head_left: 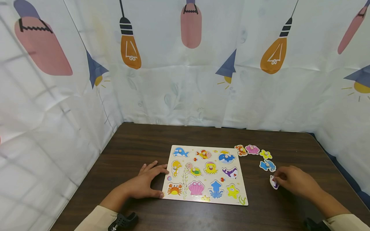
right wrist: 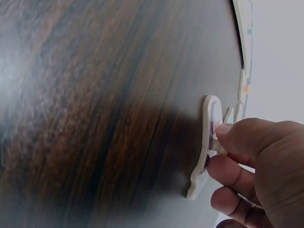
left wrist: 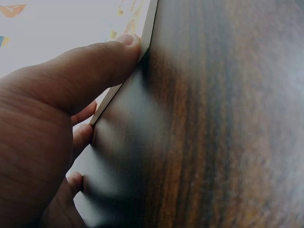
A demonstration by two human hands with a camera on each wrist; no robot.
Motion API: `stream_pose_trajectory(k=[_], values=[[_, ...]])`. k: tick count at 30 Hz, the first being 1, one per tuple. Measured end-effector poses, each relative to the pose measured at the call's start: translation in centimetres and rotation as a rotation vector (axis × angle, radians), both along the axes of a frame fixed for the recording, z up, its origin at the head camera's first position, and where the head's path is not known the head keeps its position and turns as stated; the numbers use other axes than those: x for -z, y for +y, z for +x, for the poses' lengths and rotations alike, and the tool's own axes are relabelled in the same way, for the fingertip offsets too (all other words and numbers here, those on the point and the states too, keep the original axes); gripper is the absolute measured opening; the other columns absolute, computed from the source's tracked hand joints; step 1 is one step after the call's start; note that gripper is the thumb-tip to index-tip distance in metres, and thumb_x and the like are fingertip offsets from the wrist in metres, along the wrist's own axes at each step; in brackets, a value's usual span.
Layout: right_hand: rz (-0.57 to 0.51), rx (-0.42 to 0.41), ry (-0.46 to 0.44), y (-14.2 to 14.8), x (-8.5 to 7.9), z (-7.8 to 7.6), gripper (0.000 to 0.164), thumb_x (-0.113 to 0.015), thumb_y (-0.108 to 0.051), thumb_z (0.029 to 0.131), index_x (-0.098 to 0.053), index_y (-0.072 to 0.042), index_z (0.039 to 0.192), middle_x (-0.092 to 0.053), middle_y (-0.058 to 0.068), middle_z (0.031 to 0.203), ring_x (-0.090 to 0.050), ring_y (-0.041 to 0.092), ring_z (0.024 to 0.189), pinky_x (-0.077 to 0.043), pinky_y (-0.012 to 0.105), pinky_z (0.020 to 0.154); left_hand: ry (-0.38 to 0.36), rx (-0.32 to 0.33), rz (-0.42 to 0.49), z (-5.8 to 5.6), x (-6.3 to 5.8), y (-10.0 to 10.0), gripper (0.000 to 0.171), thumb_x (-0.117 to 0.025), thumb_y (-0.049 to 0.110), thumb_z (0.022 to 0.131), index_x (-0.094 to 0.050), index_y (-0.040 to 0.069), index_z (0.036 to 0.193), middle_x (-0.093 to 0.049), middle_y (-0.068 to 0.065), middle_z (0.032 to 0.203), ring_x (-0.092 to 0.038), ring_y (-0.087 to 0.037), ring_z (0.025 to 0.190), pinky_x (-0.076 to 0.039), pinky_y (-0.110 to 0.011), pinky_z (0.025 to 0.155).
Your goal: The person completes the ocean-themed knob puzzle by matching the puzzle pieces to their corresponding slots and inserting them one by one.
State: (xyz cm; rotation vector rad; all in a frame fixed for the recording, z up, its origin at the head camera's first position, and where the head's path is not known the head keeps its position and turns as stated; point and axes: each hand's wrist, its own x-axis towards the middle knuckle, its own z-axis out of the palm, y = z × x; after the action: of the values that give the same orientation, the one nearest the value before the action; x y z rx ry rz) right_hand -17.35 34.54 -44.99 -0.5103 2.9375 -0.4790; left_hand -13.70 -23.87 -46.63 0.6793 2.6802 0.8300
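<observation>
A wooden sea-animal puzzle board lies on the brown table. At its left edge rests my left hand, fingers spread, with the thumb by the near corner; the left wrist view shows the thumb against the board's edge. Right of the board, my right hand pinches a purple-and-white whale puzzle piece between thumb and fingers. In the right wrist view that whale piece stands tilted on its side, close over the table. Just beyond it lies the blue squid piece.
A crab piece, a pink shell piece and a yellow starfish piece lie off the board's far right corner. Knobbed pieces such as the turtle sit in the board. A patterned curtain hangs behind the table.
</observation>
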Motion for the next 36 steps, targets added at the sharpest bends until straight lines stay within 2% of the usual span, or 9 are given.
stream_pose_trajectory(k=[5,15,22,30,36], values=[[0.022,-0.025,0.037,-0.6,-0.1,0.1,0.01,-0.081,-0.019,0.087,-0.072,-0.022,0.091,-0.061,-0.01,0.085,-0.053,0.012,0.079,-0.048,0.037,0.062,-0.007,0.0,-0.005,0.0,0.1,0.0,0.073,-0.084,0.055,0.079,-0.053,0.028,0.14,-0.035,0.003,0.163,-0.01,-0.04,0.154,0.003,-0.071,0.115],[0.036,-0.072,0.108,-1.4,-0.2,0.3,0.028,-0.084,-0.003,0.079,-0.071,-0.027,0.086,-0.063,-0.01,0.093,-0.055,0.014,0.087,-0.051,0.037,0.067,-0.008,0.0,-0.006,0.0,0.1,-0.1,0.073,-0.084,0.055,0.08,-0.052,0.028,0.14,-0.035,0.003,0.163,-0.011,-0.04,0.154,0.002,-0.071,0.115],[0.015,-0.054,0.149,-1.5,0.3,0.4,0.018,-0.082,-0.012,0.083,-0.072,-0.024,0.091,-0.06,-0.01,0.092,-0.051,0.013,0.085,-0.047,0.033,0.062,-0.005,0.002,-0.006,0.0,-0.2,0.1,0.073,-0.084,0.055,0.08,-0.052,0.029,0.14,-0.035,0.003,0.163,-0.011,-0.041,0.154,0.002,-0.07,0.115],[0.02,-0.026,0.135,-1.5,0.4,0.0,0.013,-0.083,-0.016,0.085,-0.076,-0.021,0.095,-0.065,-0.006,0.096,-0.057,0.017,0.088,-0.053,0.041,0.068,-0.01,0.004,0.003,-0.1,0.0,-0.1,0.072,-0.084,0.054,0.08,-0.052,0.029,0.14,-0.035,0.004,0.163,-0.01,-0.04,0.154,0.004,-0.07,0.115],[0.002,-0.038,0.14,-1.7,0.6,0.0,0.013,-0.084,-0.019,0.086,-0.075,-0.027,0.09,-0.063,-0.011,0.092,-0.056,0.013,0.084,-0.051,0.038,0.066,-0.001,0.013,0.018,-0.1,0.0,-0.1,0.072,-0.084,0.053,0.081,-0.053,0.028,0.14,-0.036,0.001,0.162,-0.01,-0.042,0.153,0.004,-0.072,0.114]])
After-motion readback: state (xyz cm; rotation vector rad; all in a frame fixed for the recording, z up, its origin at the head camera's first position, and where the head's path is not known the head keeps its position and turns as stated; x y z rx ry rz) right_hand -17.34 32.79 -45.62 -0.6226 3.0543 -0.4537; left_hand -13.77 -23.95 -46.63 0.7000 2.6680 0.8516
